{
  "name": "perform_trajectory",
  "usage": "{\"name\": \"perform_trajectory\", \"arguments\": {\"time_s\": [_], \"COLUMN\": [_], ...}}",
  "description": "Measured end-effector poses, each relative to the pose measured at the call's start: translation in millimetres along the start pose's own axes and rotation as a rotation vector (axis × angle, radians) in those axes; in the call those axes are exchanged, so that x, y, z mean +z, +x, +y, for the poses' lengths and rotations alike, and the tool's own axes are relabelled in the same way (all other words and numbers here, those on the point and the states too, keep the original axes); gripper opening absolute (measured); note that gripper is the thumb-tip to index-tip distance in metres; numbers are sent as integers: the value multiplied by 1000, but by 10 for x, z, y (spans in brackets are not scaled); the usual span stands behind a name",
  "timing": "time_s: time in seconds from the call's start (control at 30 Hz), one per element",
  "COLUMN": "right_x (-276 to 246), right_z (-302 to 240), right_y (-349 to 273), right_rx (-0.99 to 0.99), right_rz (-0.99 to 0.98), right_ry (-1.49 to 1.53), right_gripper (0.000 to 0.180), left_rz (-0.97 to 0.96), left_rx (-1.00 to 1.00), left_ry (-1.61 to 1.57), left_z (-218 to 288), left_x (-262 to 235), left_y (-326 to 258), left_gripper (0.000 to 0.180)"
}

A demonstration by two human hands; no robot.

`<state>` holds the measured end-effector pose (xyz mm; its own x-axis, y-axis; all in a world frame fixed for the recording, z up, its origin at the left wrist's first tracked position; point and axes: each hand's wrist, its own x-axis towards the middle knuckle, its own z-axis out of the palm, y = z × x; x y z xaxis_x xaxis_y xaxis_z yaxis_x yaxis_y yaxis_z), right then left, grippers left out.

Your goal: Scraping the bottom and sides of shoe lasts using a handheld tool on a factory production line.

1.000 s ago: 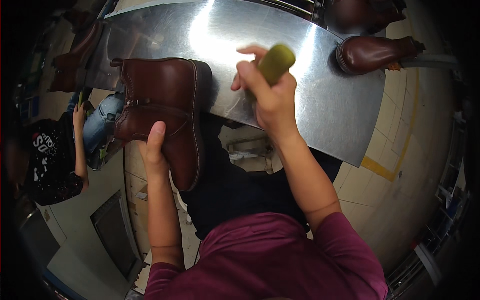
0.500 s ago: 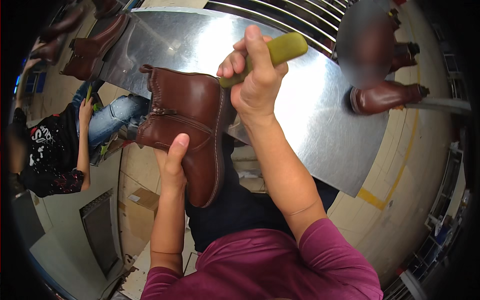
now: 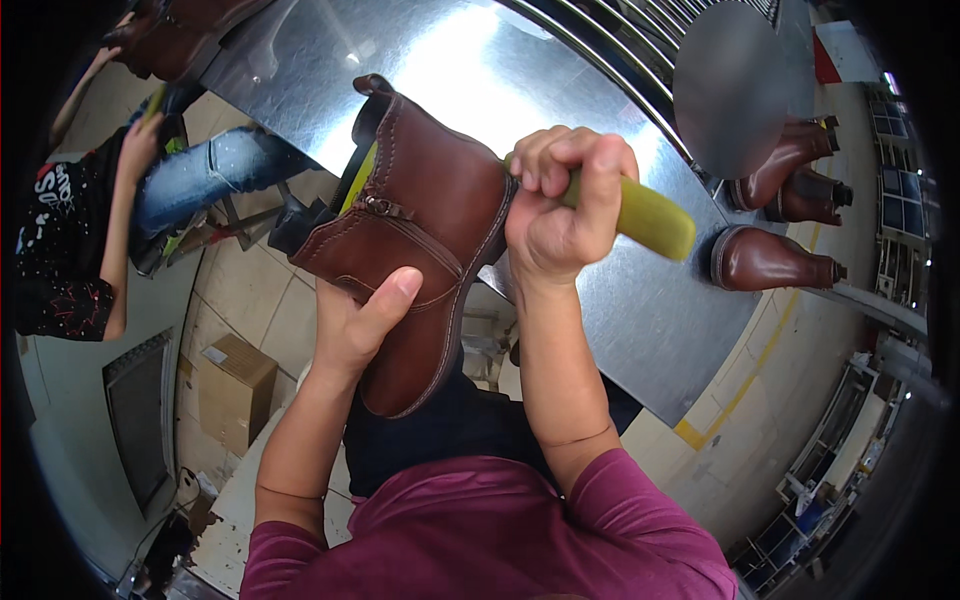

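Note:
A brown leather ankle boot lies on its side above my lap, its toe toward me and its zip facing up. My left hand grips it from the left, with the thumb pressed on the leather below the zip. Closed around an olive-green bar-shaped tool is my right hand. The bar's far end is mostly hidden behind my fingers, close to the boot's heel and sole edge. Inside the boot's shaft opening shows a yellow-green strip.
A shiny metal table spans the area beyond the boot, beside metal rollers. Several brown boots stand at the right; others are at the far left. A seated co-worker is at left, near a cardboard box.
My view has shifted. The boot has tilted so that its opening shows more, with the yellow-green strip visible. My right hand and the bar have swung right and lower, the bar's outer end now pointing downward.

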<state>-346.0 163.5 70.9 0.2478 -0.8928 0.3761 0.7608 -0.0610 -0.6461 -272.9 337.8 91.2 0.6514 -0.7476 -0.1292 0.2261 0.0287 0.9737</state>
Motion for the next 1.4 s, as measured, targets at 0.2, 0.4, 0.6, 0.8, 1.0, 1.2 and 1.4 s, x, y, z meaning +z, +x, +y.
{"name": "perform_trajectory", "arguments": {"time_s": [0.2,0.4,0.6,0.8,1.0,1.2,1.4], "right_x": [43,112,285,-1,-487,-977,-1129], "right_z": [-40,-132,-198,-467,-1140,-1523,-1371], "right_y": [-170,-382,-651,-990,-985,-678,-610], "right_rx": [-229,-149,-55,125,400,435,370], "right_rz": [-118,-233,-253,-310,-68,307,460], "right_ry": [-386,-254,-243,-412,-532,-299,115], "right_gripper": [39,37,29,23,28,40,30], "left_rz": [-92,-33,51,-109,-335,-787,-545], "left_rx": [-18,-29,-57,9,143,279,139], "left_ry": [50,-85,-125,36,362,668,606], "left_z": [29,-20,-40,42,-78,85,-182], "left_x": [-36,-90,-139,-53,-75,228,95], "left_y": [25,136,83,31,-125,-180,-368], "left_gripper": [51,56,52,35,61,72,86]}}
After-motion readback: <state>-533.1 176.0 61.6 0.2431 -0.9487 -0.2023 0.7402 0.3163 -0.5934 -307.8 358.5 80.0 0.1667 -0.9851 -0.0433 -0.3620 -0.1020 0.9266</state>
